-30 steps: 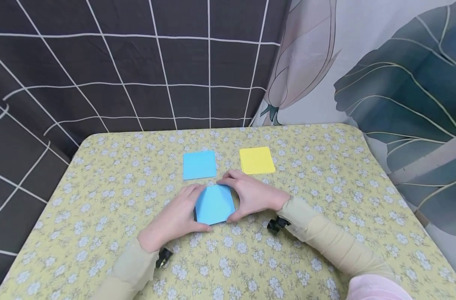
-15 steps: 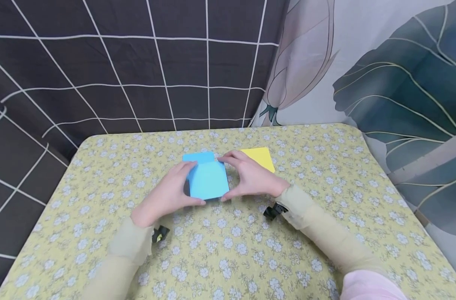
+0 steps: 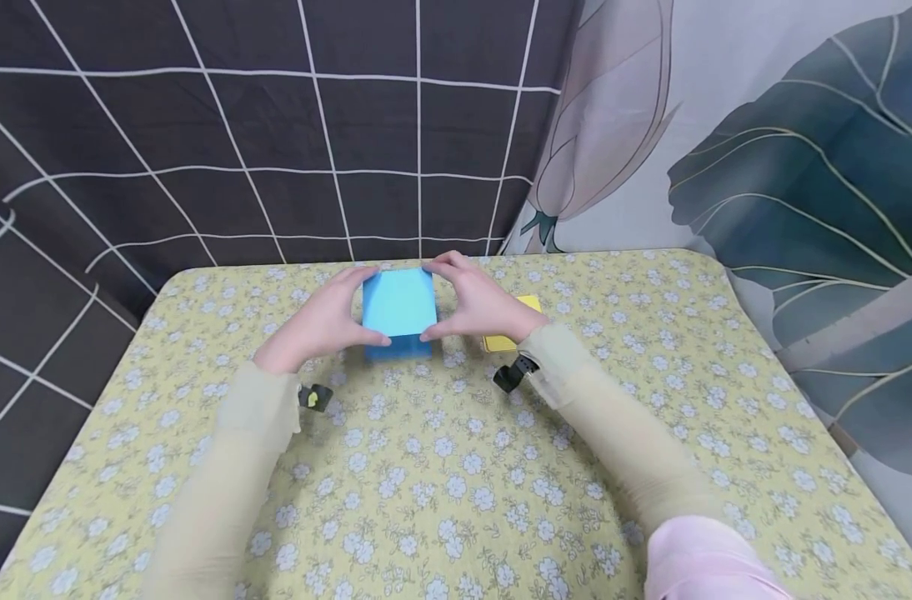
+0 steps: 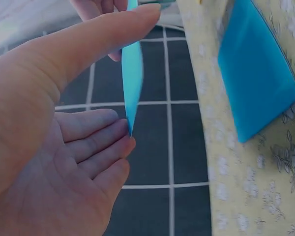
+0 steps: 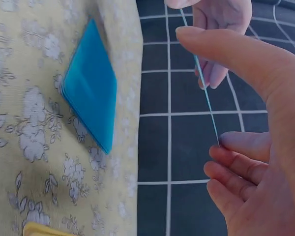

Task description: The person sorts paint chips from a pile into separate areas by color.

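Observation:
In the head view, a thin blue square card (image 3: 398,302) is raised off the table. My left hand (image 3: 324,321) grips its left edge between thumb and fingers; my right hand (image 3: 482,304) does likewise on the right. Seen from the right wrist, the card (image 5: 209,101) is almost edge-on, a single thin sheet. Below it, apart from it, lies a stack of blue cards (image 5: 91,91) on the cloth, mostly hidden by the raised card in the head view. Fingertips of both hands touch the card's edges.
A stack of yellow cards (image 3: 498,342) lies to the right, partly behind the right hand and wrist. A pale yellow flowered cloth (image 3: 456,483) covers the table. A dark gridded curtain (image 3: 373,125) hangs beyond the far edge.
Both hands have moved forward and slightly left, carrying the blue card from in front of the blue stack to above it. The right hand now covers part of the yellow stack.

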Available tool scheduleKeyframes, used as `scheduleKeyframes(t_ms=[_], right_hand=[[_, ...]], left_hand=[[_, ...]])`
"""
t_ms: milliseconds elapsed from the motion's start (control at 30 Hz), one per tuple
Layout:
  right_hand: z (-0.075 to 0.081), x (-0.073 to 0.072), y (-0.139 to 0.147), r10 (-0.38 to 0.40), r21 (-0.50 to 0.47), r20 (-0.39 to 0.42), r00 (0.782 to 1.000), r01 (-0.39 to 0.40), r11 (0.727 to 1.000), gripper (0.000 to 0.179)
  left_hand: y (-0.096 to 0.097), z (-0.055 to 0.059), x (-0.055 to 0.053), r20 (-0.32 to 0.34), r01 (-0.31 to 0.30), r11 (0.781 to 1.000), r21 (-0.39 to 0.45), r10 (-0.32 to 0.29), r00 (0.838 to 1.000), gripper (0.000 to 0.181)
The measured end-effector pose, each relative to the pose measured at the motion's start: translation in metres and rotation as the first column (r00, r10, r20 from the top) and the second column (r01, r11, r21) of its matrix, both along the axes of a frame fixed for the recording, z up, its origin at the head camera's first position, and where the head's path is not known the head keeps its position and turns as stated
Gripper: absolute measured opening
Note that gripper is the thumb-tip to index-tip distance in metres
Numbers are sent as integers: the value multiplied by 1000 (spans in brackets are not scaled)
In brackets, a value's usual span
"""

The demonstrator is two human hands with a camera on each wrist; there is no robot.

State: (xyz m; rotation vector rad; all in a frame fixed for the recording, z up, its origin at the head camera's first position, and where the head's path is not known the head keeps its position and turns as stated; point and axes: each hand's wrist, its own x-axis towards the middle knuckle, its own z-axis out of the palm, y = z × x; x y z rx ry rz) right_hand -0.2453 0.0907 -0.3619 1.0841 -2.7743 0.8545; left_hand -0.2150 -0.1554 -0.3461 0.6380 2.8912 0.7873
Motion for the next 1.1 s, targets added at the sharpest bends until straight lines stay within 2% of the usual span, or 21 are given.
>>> scheduleKeyframes(t_ms=[133,267,400,533,833,1000,1100], right_hand=[[-10,-10,-6,-30,35,36,999,29,999,103],[-26,-14,-11,-37,73,94,995,31,997,103],[-41,-13,-13,-36,121,143,989,19,992,103],[-50,-12,-15,-40,157,170,985,13,988,104],[-57,-11,-16,-71,199,156,985,39,979,102],[-58,-10,-16,-70,197,160,985,38,980,102],[-54,-9,-14,-55,165,159,986,29,986,102]], left_hand=[[-1,-5,-11,42,3,1000,-19,-2,999,105],[-2,-21,-17,74,15,1000,-22,-13,997,105],[-2,-38,-19,116,22,1000,-18,-20,993,106],[-2,-47,-17,136,23,1000,-2,-23,990,108],[-3,-57,-18,159,13,1000,-25,-9,987,108],[-3,-58,-18,158,6,1000,-19,-3,987,109],[-4,-57,-16,147,1,1000,1,-1,989,109]])
